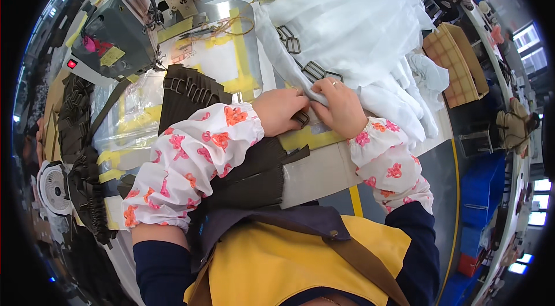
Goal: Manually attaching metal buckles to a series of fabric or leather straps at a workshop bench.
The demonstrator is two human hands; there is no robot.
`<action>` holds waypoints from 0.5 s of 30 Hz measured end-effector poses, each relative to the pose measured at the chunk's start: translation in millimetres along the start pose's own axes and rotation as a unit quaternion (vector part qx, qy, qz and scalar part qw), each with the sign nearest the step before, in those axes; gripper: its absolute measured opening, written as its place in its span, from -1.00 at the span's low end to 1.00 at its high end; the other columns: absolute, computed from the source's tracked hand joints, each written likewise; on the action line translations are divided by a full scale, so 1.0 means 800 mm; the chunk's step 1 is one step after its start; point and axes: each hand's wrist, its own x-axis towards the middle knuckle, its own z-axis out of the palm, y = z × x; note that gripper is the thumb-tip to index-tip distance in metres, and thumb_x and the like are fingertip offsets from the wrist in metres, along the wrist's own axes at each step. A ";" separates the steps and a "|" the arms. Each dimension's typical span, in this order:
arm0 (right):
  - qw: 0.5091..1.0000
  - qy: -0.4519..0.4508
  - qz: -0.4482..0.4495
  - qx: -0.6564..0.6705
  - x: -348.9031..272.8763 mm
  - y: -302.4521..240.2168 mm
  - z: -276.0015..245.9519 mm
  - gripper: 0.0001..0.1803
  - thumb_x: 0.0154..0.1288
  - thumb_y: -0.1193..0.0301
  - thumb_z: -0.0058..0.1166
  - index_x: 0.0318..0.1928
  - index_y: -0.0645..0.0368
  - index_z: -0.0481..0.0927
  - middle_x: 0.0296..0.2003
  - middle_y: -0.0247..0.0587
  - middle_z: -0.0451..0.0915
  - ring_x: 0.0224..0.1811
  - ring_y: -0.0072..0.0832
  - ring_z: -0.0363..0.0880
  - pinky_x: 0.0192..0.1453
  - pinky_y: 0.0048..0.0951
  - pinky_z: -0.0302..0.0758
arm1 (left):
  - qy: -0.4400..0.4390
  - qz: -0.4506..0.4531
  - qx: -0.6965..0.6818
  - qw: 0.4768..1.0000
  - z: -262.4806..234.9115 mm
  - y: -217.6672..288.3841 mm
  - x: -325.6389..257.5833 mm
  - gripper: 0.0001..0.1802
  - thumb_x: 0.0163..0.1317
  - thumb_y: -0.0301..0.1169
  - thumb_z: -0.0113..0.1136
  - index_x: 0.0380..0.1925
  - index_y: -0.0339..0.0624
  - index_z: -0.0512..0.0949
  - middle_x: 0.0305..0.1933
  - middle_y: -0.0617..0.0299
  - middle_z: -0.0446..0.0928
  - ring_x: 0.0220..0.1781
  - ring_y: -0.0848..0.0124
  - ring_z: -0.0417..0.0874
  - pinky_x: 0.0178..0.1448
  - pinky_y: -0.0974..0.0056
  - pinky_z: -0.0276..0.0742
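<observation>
here | hands [281,110] [343,110] pinching white cloth [341,11] | buckles [315,71] close | sewing machine [115,34], dark straps [188,95] nearby

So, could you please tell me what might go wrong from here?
First, dark buckles lie against the white fabric, so they might snag or shift if it is pulled. Second, the right hand pinches a narrow part of that fabric close to the left hand; it could slip if that grip loosens. Third, dark strips lie by the left floral sleeve, which might drag them out of line.
</observation>
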 end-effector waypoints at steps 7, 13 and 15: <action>0.996 0.034 -0.010 -0.084 -0.016 -0.007 -0.003 -0.61 -0.09 0.52 0.10 -0.15 0.21 0.38 -0.17 -0.08 0.42 -0.15 -0.18 0.41 -0.13 -0.32 0.37 | 0.017 -0.033 -0.135 0.990 -0.036 0.005 0.013 -0.78 -0.09 -0.43 0.19 -0.38 -0.23 0.48 -0.50 0.10 0.53 -0.41 0.19 0.56 -0.29 0.24 0.46; 0.981 -0.054 -0.149 -0.112 -0.038 -0.044 -0.006 -0.68 -0.09 0.51 0.09 -0.22 0.20 0.42 -0.16 -0.17 0.42 -0.13 -0.30 0.41 -0.15 -0.36 0.40 | 0.177 0.003 -0.072 0.982 -0.048 -0.032 0.050 -0.68 0.11 -0.35 0.04 -0.15 -0.27 0.43 -0.27 0.04 0.52 -0.21 0.19 0.55 -0.12 0.20 0.43; 0.983 -0.059 -0.163 -0.065 -0.041 -0.044 -0.011 -0.69 -0.07 0.48 0.08 -0.22 0.22 0.41 -0.19 -0.18 0.43 -0.15 -0.31 0.42 -0.19 -0.36 0.41 | 0.145 0.005 0.029 0.989 -0.050 -0.055 0.051 -0.65 0.13 -0.33 0.01 -0.09 -0.25 0.40 -0.19 0.06 0.50 -0.13 0.18 0.51 -0.05 0.18 0.39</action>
